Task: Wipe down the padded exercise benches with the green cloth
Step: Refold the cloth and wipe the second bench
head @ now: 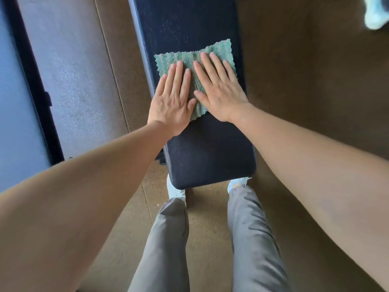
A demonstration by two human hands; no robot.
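A dark navy padded bench (208, 157) runs lengthwise away from me, its near end between my feet. The green cloth (185, 57) lies spread flat across the pad about halfway up. My left hand (172, 102) presses flat on the cloth's left part, fingers straight and together. My right hand (219, 89) lies flat on its right part, fingers straight and slightly spread. Both palms cover the cloth's near half. Small droplets speckle the pad beyond the cloth.
Brown speckled floor (315, 81) surrounds the bench. A dark frame (31, 81) with a bluish panel runs along the left. A pale blue-white object (376, 13) sits at the top right corner. My grey trouser legs and white shoes stand at the bench's near end.
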